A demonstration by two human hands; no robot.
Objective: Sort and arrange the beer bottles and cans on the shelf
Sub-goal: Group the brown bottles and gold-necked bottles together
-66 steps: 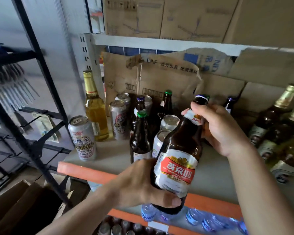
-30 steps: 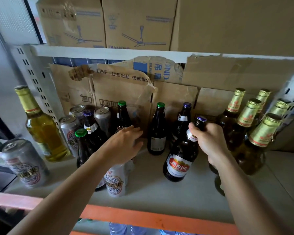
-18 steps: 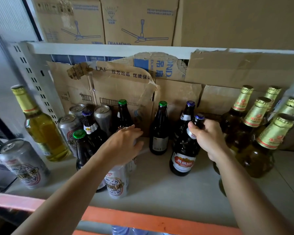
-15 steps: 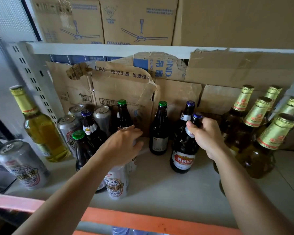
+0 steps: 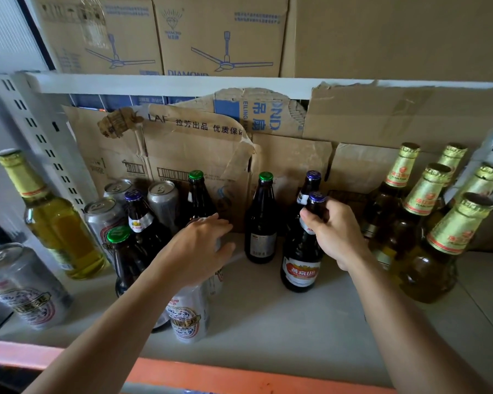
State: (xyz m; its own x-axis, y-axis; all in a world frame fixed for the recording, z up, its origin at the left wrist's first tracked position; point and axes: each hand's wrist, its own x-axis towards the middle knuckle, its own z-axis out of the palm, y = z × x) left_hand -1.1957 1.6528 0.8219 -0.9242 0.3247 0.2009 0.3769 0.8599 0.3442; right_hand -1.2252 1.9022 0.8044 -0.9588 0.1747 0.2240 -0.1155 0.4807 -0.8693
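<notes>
My right hand [image 5: 335,231] grips the neck of a dark blue-capped beer bottle [image 5: 302,261] with a red and white label; it stands upright on the shelf [image 5: 282,322] in front of another blue-capped bottle [image 5: 310,182]. My left hand [image 5: 198,250] rests on top of a silver can [image 5: 187,315], fingers spread over a can behind it. A green-capped bottle [image 5: 261,223] stands between the hands. More dark bottles [image 5: 138,216] and cans [image 5: 101,214] crowd the left.
Several gold-foiled bottles [image 5: 427,231] stand grouped at the right. A tall yellow bottle [image 5: 54,226] and a lone can [image 5: 23,288] sit at the far left by the white upright. Torn cardboard [image 5: 199,143] lines the back. The orange shelf edge [image 5: 211,375] runs along the front.
My right hand carried the red-labelled bottle from the front edge to the back and stood it on the shelf. My left hand let go of it and came down on the cans.
</notes>
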